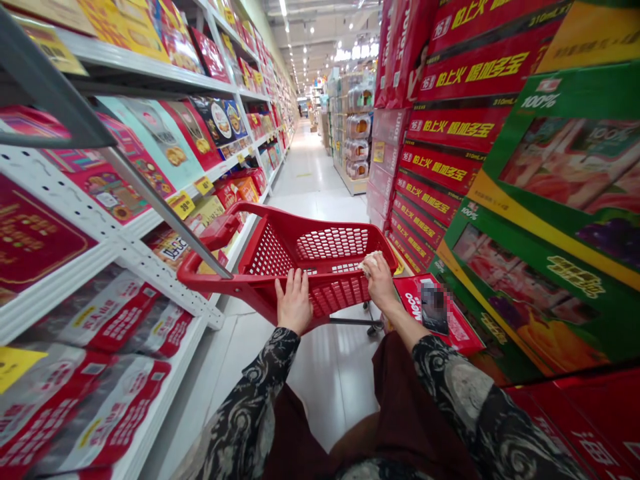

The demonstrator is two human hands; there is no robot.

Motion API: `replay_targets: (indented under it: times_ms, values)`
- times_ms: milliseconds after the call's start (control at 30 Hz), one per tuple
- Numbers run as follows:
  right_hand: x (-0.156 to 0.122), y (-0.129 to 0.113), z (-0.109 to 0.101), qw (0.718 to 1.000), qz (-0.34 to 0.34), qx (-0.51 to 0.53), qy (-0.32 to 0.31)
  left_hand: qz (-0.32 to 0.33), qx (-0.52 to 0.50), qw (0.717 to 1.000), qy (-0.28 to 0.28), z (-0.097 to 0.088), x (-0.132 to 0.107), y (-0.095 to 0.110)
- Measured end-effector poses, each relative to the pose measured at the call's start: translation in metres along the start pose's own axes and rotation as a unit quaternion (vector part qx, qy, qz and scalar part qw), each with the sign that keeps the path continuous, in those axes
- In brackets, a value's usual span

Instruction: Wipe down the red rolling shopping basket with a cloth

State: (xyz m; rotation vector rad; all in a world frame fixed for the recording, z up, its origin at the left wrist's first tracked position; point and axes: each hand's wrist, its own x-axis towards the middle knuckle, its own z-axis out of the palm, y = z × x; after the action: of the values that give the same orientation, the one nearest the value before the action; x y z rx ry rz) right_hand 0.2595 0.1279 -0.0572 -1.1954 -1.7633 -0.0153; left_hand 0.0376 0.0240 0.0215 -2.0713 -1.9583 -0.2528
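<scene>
A red shopping cart [345, 297] with a perforated plastic basket stands sideways in front of me, its handle end to the left. My left hand [294, 300] lies against the near side of the basket, fingers stretched over the upper rim. Near the basket's right end, my right hand [381, 283] is closed on a crumpled white cloth [371, 262] and presses it to the rim. The palm side of each hand is hidden. No goods show in the visible part of the basket.
White shelving [150, 220] with boxed goods runs along the left. A grey and metal pole [165, 207] slants across it to the cart. Stacked red drink cartons [445, 167] and green juice boxes [560, 200] rise on the right. A tiled aisle [305, 160] leads away ahead.
</scene>
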Motion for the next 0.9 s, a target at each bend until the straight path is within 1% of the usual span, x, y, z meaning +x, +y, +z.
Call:
replay_targets:
  times_ms: [67, 167, 267, 367, 467, 600, 667, 767, 833, 900]
  values:
    - [-0.001, -0.014, 0.006, 1.000, -0.023, 0.014, -0.014, -0.001, 0.007, 1.000, 0.003, 0.001, 0.001, 0.001]
    - [-0.005, -0.039, 0.019, 0.996, -0.076, 0.039, -0.037, -0.005, 0.017, 1.000, 0.006, 0.000, 0.001, 0.002]
    - [-0.007, -0.054, 0.028, 0.992, -0.099, 0.056, -0.048, 0.001, 0.015, 1.000, -0.002, -0.006, 0.001, -0.001]
    - [-0.005, -0.055, 0.030, 0.992, -0.099, 0.054, -0.061, 0.016, 0.006, 1.000, -0.008, -0.012, 0.002, -0.007]
    - [-0.001, -0.054, 0.029, 0.992, -0.097, 0.036, -0.072, 0.013, 0.008, 1.000, -0.012, -0.016, 0.004, -0.009]
    - [0.010, -0.057, 0.027, 0.993, -0.083, 0.019, -0.087, 0.017, 0.012, 1.000, -0.018, -0.013, 0.006, -0.010]
    - [0.015, -0.056, 0.026, 0.992, -0.079, 0.021, -0.094, 0.012, 0.019, 1.000, -0.011, -0.010, 0.006, -0.014]
    - [0.020, -0.050, 0.024, 0.993, -0.074, 0.024, -0.090, -0.013, 0.035, 0.999, 0.011, -0.010, 0.007, -0.023]
    - [0.020, -0.043, 0.023, 0.994, -0.069, 0.022, -0.087, -0.010, 0.038, 0.999, 0.015, -0.011, 0.007, -0.026]
    - [0.019, -0.036, 0.024, 0.994, -0.055, 0.014, -0.089, -0.001, 0.038, 0.999, 0.013, -0.012, 0.007, -0.024]
